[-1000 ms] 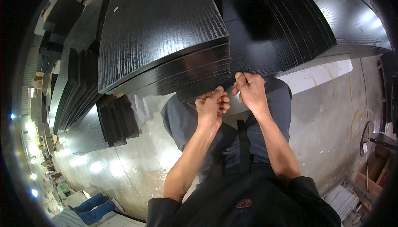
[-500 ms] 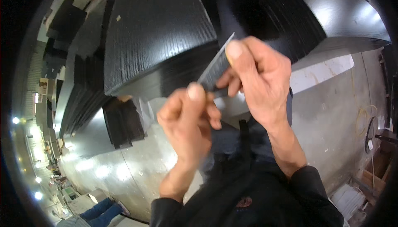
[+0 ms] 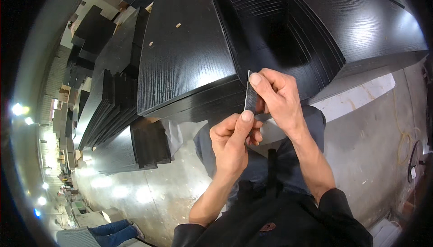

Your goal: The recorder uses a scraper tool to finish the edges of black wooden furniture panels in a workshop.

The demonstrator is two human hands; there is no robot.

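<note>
Between my two hands is a small, flat dark grey strip (image 3: 249,99) with a thin pale edge, standing nearly upright. My left hand (image 3: 231,144) pinches its lower end, the thumb lying on top. Higher up, the thumb and fingers of my right hand (image 3: 282,100) grip the upper part. The fingers behind the strip are partly hidden. Just beyond my hands, to the left, lies a stack of black wood-grain panels (image 3: 189,62).
More black panels (image 3: 315,35) form a stepped stack at the right. Other panel stacks (image 3: 115,96) stand at the left. A white board (image 3: 361,96) sits low on the concrete floor (image 3: 356,156). At the lower left, a person's blue-trousered legs (image 3: 112,233) show.
The strip has turned from a slant to nearly upright. My left hand has shifted right, and my right hand is slightly lower in the picture. The surroundings have shifted as the view moved.
</note>
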